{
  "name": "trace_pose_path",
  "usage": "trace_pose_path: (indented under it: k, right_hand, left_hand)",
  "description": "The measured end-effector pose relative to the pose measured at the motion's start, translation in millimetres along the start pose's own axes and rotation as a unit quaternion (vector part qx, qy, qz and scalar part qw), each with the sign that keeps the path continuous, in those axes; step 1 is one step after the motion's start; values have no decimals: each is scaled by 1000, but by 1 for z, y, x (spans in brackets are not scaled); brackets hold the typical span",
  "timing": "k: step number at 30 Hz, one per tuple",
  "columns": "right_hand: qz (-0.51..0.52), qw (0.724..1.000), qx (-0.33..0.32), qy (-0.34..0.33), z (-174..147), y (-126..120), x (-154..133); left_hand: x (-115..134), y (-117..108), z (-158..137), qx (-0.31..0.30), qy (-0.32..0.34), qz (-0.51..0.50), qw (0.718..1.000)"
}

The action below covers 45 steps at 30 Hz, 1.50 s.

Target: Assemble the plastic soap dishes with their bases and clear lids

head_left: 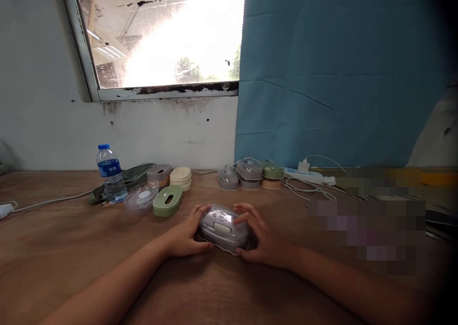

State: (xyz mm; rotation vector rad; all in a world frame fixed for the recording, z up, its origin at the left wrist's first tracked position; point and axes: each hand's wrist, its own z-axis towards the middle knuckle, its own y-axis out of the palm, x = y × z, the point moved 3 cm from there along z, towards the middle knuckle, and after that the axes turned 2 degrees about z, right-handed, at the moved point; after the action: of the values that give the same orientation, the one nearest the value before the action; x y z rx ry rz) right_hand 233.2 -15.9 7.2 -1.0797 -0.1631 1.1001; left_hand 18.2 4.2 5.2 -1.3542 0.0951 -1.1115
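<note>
Item: grey box (pixel 229 244) with clear lid (pixel 236 215), near centre of the table (pixel 214 287), between my 2 hands. Left hand (pixel 188 232): gripping the left end, thumb at the near edge. Right hand (pixel 263 236): gripping the right end, a finger over the lid, thumb low at the near edge.

Handling, in my judgement: matched pressure at the 2 ends, base level, force at the rim; mid-lid could flex.

Contents: a pale oblong piece (pixel 222 228), under or on the lid, I cannot tell which.

Far left: green box (pixel 164 211), slotted top; clear plastic pieces (pixel 134 202); cream stack (pixel 180 174); bottle (pixel 116 193) of clear liquid, blue-capped.

Far right of centre: lidded boxes (pixel 249 171), some stacked 2 high, contents unreadable.
</note>
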Motion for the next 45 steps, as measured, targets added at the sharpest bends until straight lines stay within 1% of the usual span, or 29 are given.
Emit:
trace_pose_path:
  k: [2,5,7,9,11,12,14,15,16,18,19,20,23,25,26,27,29,31,37,40,42,45]
  right_hand:
    - [34,998,11,57,2,1,5]
    - [92,988,-5,127,3,5,12]
    - [132,981,-11,143,3,6,17]
    - [185,973,0,138,4,7,23]
    - [257,956,19,142,6,7,30]
    - [293,943,31,156,6,7,34]
    - [357,909,63,206,8,7,43]
    - [388,887,81,237,9,7,46]
    - [426,858,105,267,9,8,50]
    - [503,792,154,310,10,9,55]
    - [530,765,175,322,11,9,56]
    - [548,743,190,333,11,8,58]
    - [578,695,214,370,13,6,61]
    - [601,652,231,400,13,4,63]
    - [607,636,239,411,12,2,63]
    - [610,628,243,418,12,1,63]
    - [607,625,244,426,11,-1,64]
    - [604,628,240,427,10,-2,63]
    - [595,638,238,427,8,-1,66]
    - [582,661,222,420,8,1,69]
    - [573,676,210,413,7,3,72]
    - [571,686,194,407,6,6,74]
  left_hand:
    - [0,0,-1,-15,-1,10,1000]
    - [2,-1,0,3,11,20,1000]
    - [2,-1,0,9,17,22,1000]
    - [2,0,0,12,22,23,999]
    - [3,1,0,16,27,21,999]
    - [4,1,0,13,28,20,999]
    - [7,1,-1,-4,34,16,999]
    - [9,2,-2,-16,40,15,999]
    - [11,2,-3,-26,48,16,998]
    - [17,1,-4,-38,63,18,997]
    - [20,0,-5,-40,67,20,997]
    - [22,-1,-5,-43,70,22,996]
    - [30,-4,-6,-52,97,43,993]
    - [34,-5,-6,-55,122,77,988]
    - [35,-6,-5,-52,132,98,985]
    - [36,-7,-5,-46,138,118,982]
    - [38,-9,-4,-29,144,150,978]
    - [38,-9,-4,-16,146,168,975]
    - [39,-10,-3,13,143,178,974]
    - [36,-10,-4,22,141,169,975]
    - [32,-11,-5,16,147,161,976]
    - [29,-9,-8,-7,173,158,972]
